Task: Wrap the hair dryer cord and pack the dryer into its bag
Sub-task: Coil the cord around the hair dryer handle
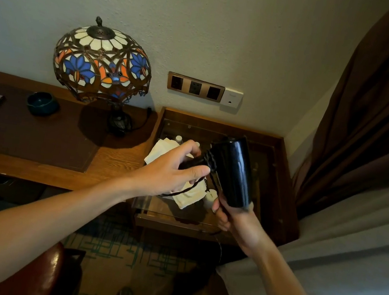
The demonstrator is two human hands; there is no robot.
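Note:
A glossy black hair dryer [232,170] is held in the air above a glass-topped side table [271,180]. My right hand [233,218] grips the lower end of its barrel from below. My left hand [175,169] is closed around the folded handle, where black cord [209,160] is wound in several turns. A loose stretch of cord hangs under my left hand and runs down past the table front. A cream cloth bag [190,194] lies crumpled on the glass under the dryer, partly hidden by my hands.
A stained-glass lamp [101,61] stands on the wooden desk [117,156] to the left, with a dark bowl [42,103] and a small tray. Wall sockets [195,87] sit above the side table. Brown curtains hang at right. A chair back is at lower left.

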